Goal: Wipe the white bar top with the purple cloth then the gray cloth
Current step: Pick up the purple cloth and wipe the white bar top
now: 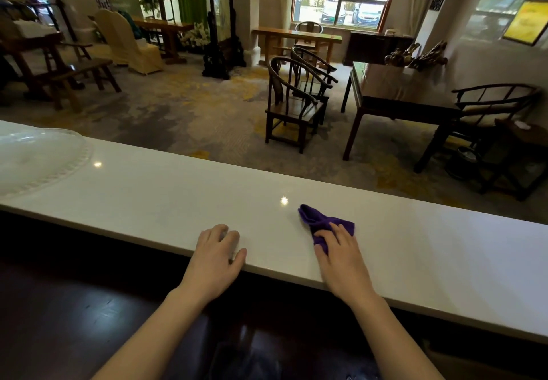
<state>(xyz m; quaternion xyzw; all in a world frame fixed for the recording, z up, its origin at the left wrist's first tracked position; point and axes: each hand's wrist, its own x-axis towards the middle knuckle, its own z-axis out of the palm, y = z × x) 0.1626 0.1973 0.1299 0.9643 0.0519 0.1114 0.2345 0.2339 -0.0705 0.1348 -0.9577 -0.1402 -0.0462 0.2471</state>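
Observation:
The white bar top (148, 196) runs across the view from left to lower right. A crumpled purple cloth (314, 219) lies on it right of centre. My right hand (341, 258) lies palm down on the near part of the cloth, its fingers pressing it onto the bar top. My left hand (218, 256) rests flat on the bar's near edge to the left of the cloth, fingers slightly curled, holding nothing. No gray cloth is in view.
A clear glass plate with a ribbed rim (35, 157) sits on the bar's far left end. A dark lower counter (89, 305) lies below the bar's near edge. Beyond the bar stand wooden chairs (293, 104) and a dark table (394, 98).

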